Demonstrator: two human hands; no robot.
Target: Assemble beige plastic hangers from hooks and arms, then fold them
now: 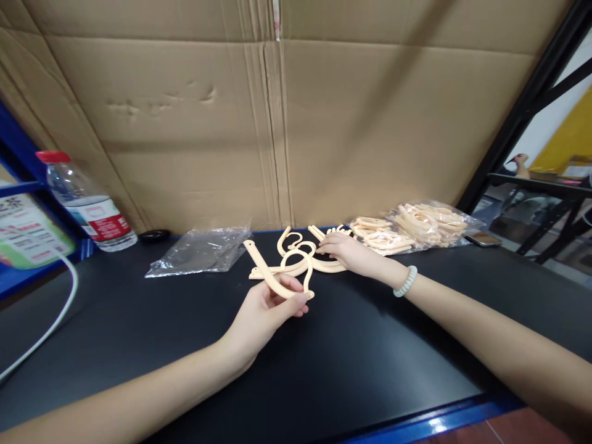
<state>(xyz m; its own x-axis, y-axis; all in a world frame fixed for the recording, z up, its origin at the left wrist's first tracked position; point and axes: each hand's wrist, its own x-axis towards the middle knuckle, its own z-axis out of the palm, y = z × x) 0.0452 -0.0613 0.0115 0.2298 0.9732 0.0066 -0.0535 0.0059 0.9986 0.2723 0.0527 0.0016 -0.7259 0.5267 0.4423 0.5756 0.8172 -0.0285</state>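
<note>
**Gripping on the left, fingering through the pile (329,266) on the right!**

Starting near, over the black table (370,357), and straight to the left hand (266,308): closed in a pinch, thumb over fingers, on a pale strip (261,265). Tilted up toward far left, with a small hole at the raised end. Right at the thumb tip, the lower end of a curl (309,271), seemingly in the same pinch. Joined to the strip or merely lying against it? Cannot tell from here.

Just beyond, to the pile: curved and straight pieces, overlapping, spread along the middle of the table. And in from the right, low over the pile's right side, the right hand (349,253), wearing a bracelet (406,282), fingers bent downward. Pinching a piece or only touching? Impossible to say with the fingertips among the pieces.

Looks like a sorting-out step, holding with one hand and picking with the other. Calls, by the look of it, for a narrow fingertip pinch on the right, freeing one piece without dragging the others, and a quiet left grip.

Farther off, at left, a flat bag (198,250); at right, packed bags (430,223), more pale pieces inside, just beside a phone (483,238). Behind it all, cardboard (393,123).
</note>
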